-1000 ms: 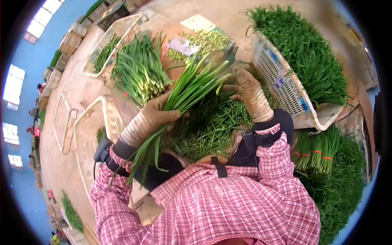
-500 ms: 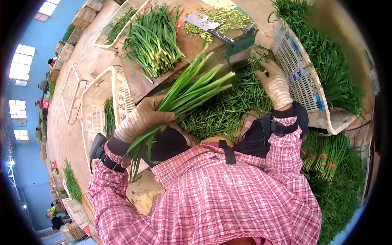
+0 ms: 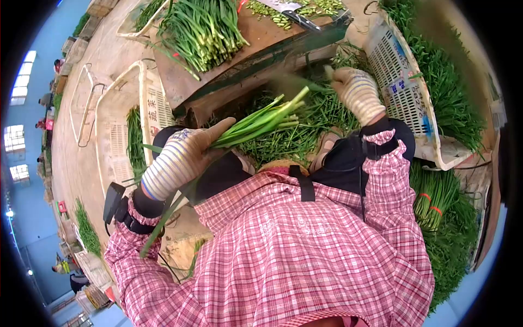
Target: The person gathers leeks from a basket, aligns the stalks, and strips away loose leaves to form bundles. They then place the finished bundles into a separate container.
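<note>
My left hand (image 3: 182, 155), in a striped work glove, grips a bunch of long green chives (image 3: 256, 122) around its middle. The cut ends point up and right, and the leaf tips hang down past my wrist. My right hand (image 3: 357, 92), also gloved, is raised over the loose pile of chives (image 3: 297, 141) between my knees, next to the bunch's cut ends. It looks blurred, and whether it holds a few stalks I cannot tell.
A wooden board (image 3: 218, 60) ahead carries a heap of chives (image 3: 201, 30), chopped ends and a cleaver (image 3: 291, 13). A white crate (image 3: 400, 92) full of greens stands at right, tied bundles (image 3: 436, 196) below it. An almost bare white crate (image 3: 122, 122) lies at left.
The bunch in my left hand has dropped lower and tilted flatter. My right hand moved left from the crate's side toward the bunch's cut ends. The view tipped downward.
</note>
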Motion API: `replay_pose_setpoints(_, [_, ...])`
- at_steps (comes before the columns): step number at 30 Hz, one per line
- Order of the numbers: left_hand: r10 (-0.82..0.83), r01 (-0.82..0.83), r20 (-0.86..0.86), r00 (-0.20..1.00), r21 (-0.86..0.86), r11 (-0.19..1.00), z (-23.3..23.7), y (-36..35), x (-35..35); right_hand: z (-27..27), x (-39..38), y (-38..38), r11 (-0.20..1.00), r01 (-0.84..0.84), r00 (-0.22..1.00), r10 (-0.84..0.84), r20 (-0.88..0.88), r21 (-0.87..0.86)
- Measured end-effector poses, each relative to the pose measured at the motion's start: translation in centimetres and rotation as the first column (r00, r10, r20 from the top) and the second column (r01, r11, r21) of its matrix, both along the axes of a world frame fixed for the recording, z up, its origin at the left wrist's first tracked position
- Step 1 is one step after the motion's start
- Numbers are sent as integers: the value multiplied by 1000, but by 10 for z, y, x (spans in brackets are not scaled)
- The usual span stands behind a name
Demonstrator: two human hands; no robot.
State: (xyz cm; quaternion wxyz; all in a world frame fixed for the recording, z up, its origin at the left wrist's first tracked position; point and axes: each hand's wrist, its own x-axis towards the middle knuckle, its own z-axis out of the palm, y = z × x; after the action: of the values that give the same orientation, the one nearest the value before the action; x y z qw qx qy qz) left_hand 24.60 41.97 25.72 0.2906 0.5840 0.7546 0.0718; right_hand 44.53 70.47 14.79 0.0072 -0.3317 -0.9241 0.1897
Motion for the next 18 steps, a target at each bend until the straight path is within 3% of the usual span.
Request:
replay_pose_setpoints(1, [5, -5, 5, 1000, -1, 1000, 0, -3, 1, 13, -8, 3, 992, 55, 908, -95, 407, 110])
replay_pose_setpoints(2, [-22, 21, -73, 997, -24, 999, 2, -5, 3, -16, 5, 4, 967, -1, 971, -60, 231, 255])
replay_pose_setpoints(3, [-56, 49, -150, 987, -49, 998, 3, -5, 4, -38, -3, 5, 967, -1, 970, -60, 234, 254])
replay_pose_setpoints(4, [-116, 134, -212, 970, 71, 989, -8, -10, 1, -59, -14, 11, 976, -201, 949, 216, -228, 87])
replay_pose_setpoints(5, [-118, 134, -203, 972, 66, 989, -9, -10, 2, -69, -20, 11, 897, -441, 664, 345, -663, 25])
replay_pose_setpoints(6, [-160, 176, -242, 957, 48, 983, -10, -10, 2, -63, -24, 4, 743, -516, 765, 176, -619, -427])
replay_pose_setpoints(7, [-201, 218, -281, 938, 30, 975, -11, -11, 2, -54, -32, -8, 417, -469, 868, 55, -493, -779])
replay_pose_setpoints(8, [-207, 229, -274, 939, 51, 972, -11, -10, 3, -44, -41, -22, 432, -575, 796, 99, -598, -694])
replay_pose_setpoints(11, [-207, 213, -352, 913, -23, 977, -8, -11, 7, -20, -43, -40, 343, -470, 875, 63, -479, -813])
replay_pose_setpoints(14, [-175, 190, -310, 935, 18, 982, -16, -20, 3, -36, -34, -41, 477, -528, 727, -174, -664, -703])
replay_pose_setpoints(16, [-151, 176, -336, 930, 47, 983, -18, -23, 4, -50, -25, -11, 616, -279, 822, -243, -515, -737])
replay_pose_setpoints(17, [-146, 170, -333, 932, 46, 984, -18, -24, 6, -55, -21, -1, 703, -51, 874, -313, -373, -710])
replay_pose_setpoints(18, [-145, 169, -380, 914, 30, 985, -18, -28, 4, -53, -24, -10, 921, 153, 927, -259, -270, -359])
